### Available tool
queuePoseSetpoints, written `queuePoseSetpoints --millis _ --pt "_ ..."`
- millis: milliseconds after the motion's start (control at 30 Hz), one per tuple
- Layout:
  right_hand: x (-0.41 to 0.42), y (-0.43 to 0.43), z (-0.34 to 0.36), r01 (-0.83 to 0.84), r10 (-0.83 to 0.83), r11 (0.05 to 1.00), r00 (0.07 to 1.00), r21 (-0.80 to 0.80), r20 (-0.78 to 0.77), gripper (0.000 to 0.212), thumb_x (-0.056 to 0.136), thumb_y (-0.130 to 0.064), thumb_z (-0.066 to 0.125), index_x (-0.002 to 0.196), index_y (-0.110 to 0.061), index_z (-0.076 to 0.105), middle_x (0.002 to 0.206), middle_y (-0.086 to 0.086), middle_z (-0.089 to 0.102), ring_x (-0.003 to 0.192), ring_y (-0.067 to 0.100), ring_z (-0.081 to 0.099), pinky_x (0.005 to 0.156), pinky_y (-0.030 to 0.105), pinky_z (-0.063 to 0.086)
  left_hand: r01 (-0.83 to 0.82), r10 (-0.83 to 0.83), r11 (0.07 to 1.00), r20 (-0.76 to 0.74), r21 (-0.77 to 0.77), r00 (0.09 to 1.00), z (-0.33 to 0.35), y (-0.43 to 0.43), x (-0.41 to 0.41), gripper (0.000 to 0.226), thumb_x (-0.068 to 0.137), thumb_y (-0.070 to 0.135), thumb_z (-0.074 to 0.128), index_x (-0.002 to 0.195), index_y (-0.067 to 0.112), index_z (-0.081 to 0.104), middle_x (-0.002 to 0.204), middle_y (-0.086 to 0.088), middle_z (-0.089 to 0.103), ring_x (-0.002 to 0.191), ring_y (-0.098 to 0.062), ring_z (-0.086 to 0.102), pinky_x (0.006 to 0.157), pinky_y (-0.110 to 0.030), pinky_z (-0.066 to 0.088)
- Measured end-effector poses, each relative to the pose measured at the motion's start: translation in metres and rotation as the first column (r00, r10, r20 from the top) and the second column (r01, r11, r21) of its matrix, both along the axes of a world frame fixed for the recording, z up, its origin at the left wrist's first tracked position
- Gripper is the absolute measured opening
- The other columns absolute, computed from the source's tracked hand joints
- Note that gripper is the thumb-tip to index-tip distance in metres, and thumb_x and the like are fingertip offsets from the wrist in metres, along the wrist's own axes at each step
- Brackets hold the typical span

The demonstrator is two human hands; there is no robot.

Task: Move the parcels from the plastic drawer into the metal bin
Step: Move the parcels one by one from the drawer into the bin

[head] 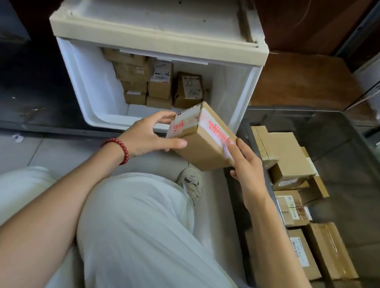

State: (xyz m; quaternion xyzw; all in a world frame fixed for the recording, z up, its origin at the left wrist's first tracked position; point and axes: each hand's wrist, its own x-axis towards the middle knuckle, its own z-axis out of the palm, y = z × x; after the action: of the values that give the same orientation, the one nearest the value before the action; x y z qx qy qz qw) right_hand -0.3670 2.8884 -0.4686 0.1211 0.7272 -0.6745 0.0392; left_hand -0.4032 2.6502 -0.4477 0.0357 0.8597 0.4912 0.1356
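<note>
— Where's your grip right now?

— Both sides are pinching one parcel (204, 143). My left hand (147, 136) has its thumb on the lower face and its fingers on the taped end. My right hand (247, 167) is curled round the opposite edge. The parcel is tilted in the air, just in front of the drawer (87, 97), off its front right corner and not touching it.

— So how much is done?

— I'd judge we're past halfway. Right of the drawer, the bin (296, 108) already has a good spread of delivered boxes (292, 161) on its bottom. Against the drawer's back wall I count about seven leftover boxes (160, 85), stacked close together. The drawer's front half shows only its white bottom.

— And this one?

— It's out of the drawer but not yet over the bin. I reckon it needs carrying right of the drawer and setting down, then the stack at the back follows.
</note>
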Motion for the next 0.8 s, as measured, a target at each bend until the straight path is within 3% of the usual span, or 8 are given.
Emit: queuePoseSetpoints --millis 67,167,333,433,533,667,800 --pt "0.000 -0.002 0.000 0.008 -0.008 1.000 1.000 -0.018 -0.008 0.065 0.088 -0.049 0.060 0.145 -0.025 0.040 0.132 -0.012 0.053 0.111 0.002 0.052 0.087 0.027 0.047 -0.070 0.069 0.994 0.019 0.080 0.997 -0.001 0.002 -0.002 0.090 0.052 0.073 0.070 0.131 0.035 0.046 0.127 0.018 0.052 0.117 -0.007 0.054 0.098 -0.042 0.049" --pt "0.002 -0.004 0.001 -0.012 0.009 0.997 0.999 -0.077 -0.045 0.074 0.080 -0.050 0.067 0.142 -0.022 0.039 0.132 -0.008 0.057 0.110 -0.001 0.056 0.079 0.022 0.048 -0.169 0.162 0.965 0.053 0.198 0.985 -0.002 0.004 -0.006 0.083 0.053 0.074 0.069 0.121 0.031 0.048 0.124 0.013 0.053 0.117 -0.008 0.054 0.096 -0.041 0.050" --pt "0.002 -0.003 0.001 -0.066 0.059 0.994 0.995 -0.083 -0.080 0.084 0.071 -0.049 0.078 0.140 -0.026 0.038 0.132 -0.011 0.055 0.111 -0.001 0.058 0.099 0.030 0.048 -0.256 0.226 0.896 0.122 0.364 0.966 -0.003 0.011 -0.008 0.077 0.059 0.067 0.071 0.118 0.023 0.048 0.120 0.003 0.057 0.109 -0.010 0.058 0.092 -0.036 0.053" --pt "0.004 -0.001 -0.001 -0.124 0.122 0.992 0.986 -0.015 -0.114 0.087 0.068 -0.051 0.079 0.142 -0.030 0.036 0.137 -0.013 0.050 0.120 0.005 0.053 0.104 0.034 0.045 -0.299 0.226 0.851 0.214 0.432 0.950 -0.001 0.011 -0.010 0.092 0.054 0.072 0.073 0.122 0.015 0.050 0.123 -0.007 0.057 0.112 -0.014 0.059 0.086 -0.038 0.057" --pt "0.007 -0.002 0.001 -0.191 0.206 0.976 0.964 0.102 -0.167 0.098 0.063 -0.046 0.085 0.144 -0.032 0.031 0.146 -0.015 0.041 0.128 0.008 0.044 0.097 0.026 0.040 -0.360 0.256 0.824 0.280 0.437 0.925 0.001 0.010 -0.010 0.089 0.057 0.072 0.071 0.122 0.016 0.048 0.127 -0.007 0.054 0.115 -0.018 0.056 0.080 -0.041 0.058" --pt "0.006 -0.009 -0.001 -0.209 0.256 0.953 0.944 0.221 -0.210 0.088 0.068 -0.035 0.084 0.141 -0.033 0.035 0.138 -0.018 0.046 0.124 0.003 0.046 0.099 0.023 0.042 -0.346 0.273 0.862 0.235 0.370 0.933 0.007 0.015 -0.004 0.053 0.078 0.059 0.064 0.112 0.022 0.047 0.117 -0.004 0.053 0.105 -0.016 0.057 0.075 -0.044 0.059" --pt "0.006 -0.012 -0.001 -0.173 0.191 0.980 0.960 0.102 -0.205 0.088 0.075 -0.026 0.079 0.145 -0.028 0.026 0.141 -0.009 0.040 0.118 0.007 0.052 0.090 0.013 0.050 -0.286 0.239 0.907 0.180 0.310 0.954 0.013 0.017 0.002 0.044 0.086 0.050 0.060 0.116 0.019 0.052 0.107 -0.001 0.056 0.096 -0.016 0.062 0.070 -0.043 0.060"
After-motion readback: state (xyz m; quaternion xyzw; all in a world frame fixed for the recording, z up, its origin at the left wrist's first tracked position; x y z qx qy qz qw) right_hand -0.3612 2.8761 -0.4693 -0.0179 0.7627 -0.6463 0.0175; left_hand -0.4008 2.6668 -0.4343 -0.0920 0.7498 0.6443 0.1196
